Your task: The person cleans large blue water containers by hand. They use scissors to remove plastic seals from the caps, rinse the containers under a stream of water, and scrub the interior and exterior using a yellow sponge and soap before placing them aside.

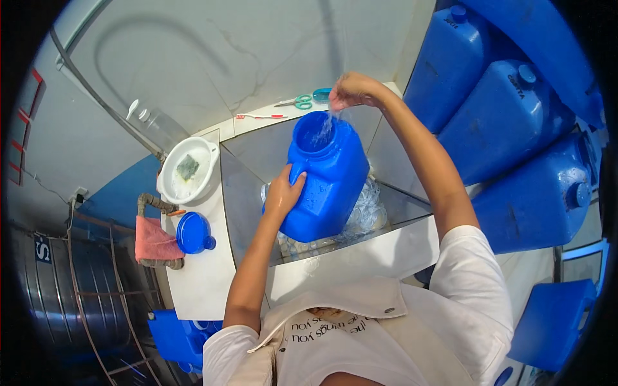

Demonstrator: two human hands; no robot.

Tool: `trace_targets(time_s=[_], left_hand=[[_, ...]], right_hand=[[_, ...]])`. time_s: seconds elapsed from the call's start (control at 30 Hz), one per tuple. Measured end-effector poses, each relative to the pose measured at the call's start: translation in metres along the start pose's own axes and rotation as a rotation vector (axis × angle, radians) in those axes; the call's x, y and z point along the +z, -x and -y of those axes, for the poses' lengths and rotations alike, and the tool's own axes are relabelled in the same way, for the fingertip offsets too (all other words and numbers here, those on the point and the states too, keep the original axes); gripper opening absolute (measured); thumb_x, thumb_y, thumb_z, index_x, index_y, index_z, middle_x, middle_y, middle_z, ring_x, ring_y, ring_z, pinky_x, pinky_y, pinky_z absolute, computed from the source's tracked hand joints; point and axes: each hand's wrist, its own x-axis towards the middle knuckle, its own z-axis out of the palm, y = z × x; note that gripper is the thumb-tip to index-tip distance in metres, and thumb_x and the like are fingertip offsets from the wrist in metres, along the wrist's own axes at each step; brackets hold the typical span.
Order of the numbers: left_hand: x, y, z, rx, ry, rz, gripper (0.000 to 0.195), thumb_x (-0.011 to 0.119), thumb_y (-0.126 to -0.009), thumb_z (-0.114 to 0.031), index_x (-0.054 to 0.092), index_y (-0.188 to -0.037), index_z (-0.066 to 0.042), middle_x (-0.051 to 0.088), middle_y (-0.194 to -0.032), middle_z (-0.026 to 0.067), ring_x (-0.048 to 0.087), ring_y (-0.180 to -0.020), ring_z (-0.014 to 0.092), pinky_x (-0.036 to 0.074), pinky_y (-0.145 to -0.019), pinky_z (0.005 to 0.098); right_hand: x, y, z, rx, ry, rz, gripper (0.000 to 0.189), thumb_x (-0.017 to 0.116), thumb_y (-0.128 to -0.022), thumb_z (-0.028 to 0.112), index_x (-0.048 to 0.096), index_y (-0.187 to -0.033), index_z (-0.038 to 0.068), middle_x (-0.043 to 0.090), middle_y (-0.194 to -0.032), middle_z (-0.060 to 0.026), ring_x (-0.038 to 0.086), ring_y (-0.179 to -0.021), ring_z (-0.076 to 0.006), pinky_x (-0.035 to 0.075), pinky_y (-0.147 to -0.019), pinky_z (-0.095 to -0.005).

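My left hand point(285, 192) grips the handle of a blue plastic water jug point(333, 193), which is tilted over a tiled sink basin point(246, 173). The jug's wide, uncapped mouth point(316, 132) faces up and away from me. Above the mouth's right side, my right hand point(355, 91) is bent down with its fingers bunched together. Water point(326, 130) streams beside those fingers into the jug. Whether the right fingers hold anything is hidden by their curl and the water. Beneath the jug lies a heap of clear plastic pieces point(369, 207).
On the left ledge are a white basin point(166, 169) holding a scouring sponge point(188, 167), a blue lid point(193, 232) and a pink cloth point(154, 241). A toothbrush point(260, 116) and green-handled scissors point(301, 102) lie along the back ledge. Large blue containers point(502, 116) crowd the right side.
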Motion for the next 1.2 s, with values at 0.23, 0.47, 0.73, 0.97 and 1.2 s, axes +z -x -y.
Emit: trace_targets(time_s=[0.23,0.47,0.73,0.97,1.2], left_hand=[[0.030,-0.058,-0.027,0.336,-0.534,-0.167,0.033,0.059,-0.083,-0.034,0.057,-0.092,-0.003,0.058,-0.082,0.0174,0.058,-0.076,0.035,0.046,-0.065,0.0453],[0.067,-0.101,-0.051,0.529,-0.440,-0.183,0.030,0.058,-0.082,-0.032,0.057,-0.086,-0.002,0.058,-0.085,0.0159,0.058,-0.080,0.033,0.046,-0.068,0.0447],[0.046,-0.099,-0.053,0.389,-0.509,0.089,0.044,0.044,-0.091,-0.042,0.055,-0.089,0.000,0.063,-0.077,0.0205,0.062,-0.071,0.036,0.050,-0.062,0.0492],[0.046,-0.052,-0.041,0.130,-0.126,0.099,0.042,0.034,-0.095,-0.035,0.053,-0.090,0.002,0.061,-0.080,0.0258,0.058,-0.075,0.044,0.045,-0.067,0.0512],[0.003,0.042,0.068,-0.229,0.253,-0.053,0.037,0.043,-0.091,-0.035,0.060,-0.094,-0.003,0.060,-0.089,0.0173,0.055,-0.085,0.030,0.041,-0.076,0.0384]], right_hand=[[-0.004,0.000,0.008,0.017,-0.020,0.089,0.016,0.049,-0.081,0.004,0.059,-0.086,-0.008,0.062,-0.081,-0.0163,0.064,-0.074,-0.0223,0.056,-0.073,-0.0300],[-0.005,0.000,0.020,-0.093,-0.155,0.060,0.017,0.047,-0.083,0.005,0.058,-0.086,-0.007,0.061,-0.084,-0.0151,0.064,-0.076,-0.0210,0.055,-0.074,-0.0277],[-0.010,0.009,-0.008,-0.122,-0.003,0.007,0.024,0.048,-0.082,0.007,0.057,-0.098,-0.007,0.062,-0.088,-0.0151,0.063,-0.083,-0.0215,0.052,-0.078,-0.0325],[0.068,0.020,-0.112,-0.732,1.312,-0.260,0.072,0.066,-0.069,0.020,0.038,-0.131,-0.001,0.054,-0.092,-0.0146,0.055,-0.086,-0.0297,0.041,-0.070,-0.0374],[0.051,0.041,-0.125,-0.815,1.196,-0.465,0.066,0.068,-0.070,0.037,0.051,-0.122,0.001,0.053,-0.071,-0.0098,0.055,-0.067,-0.0257,0.037,-0.061,-0.0372]])
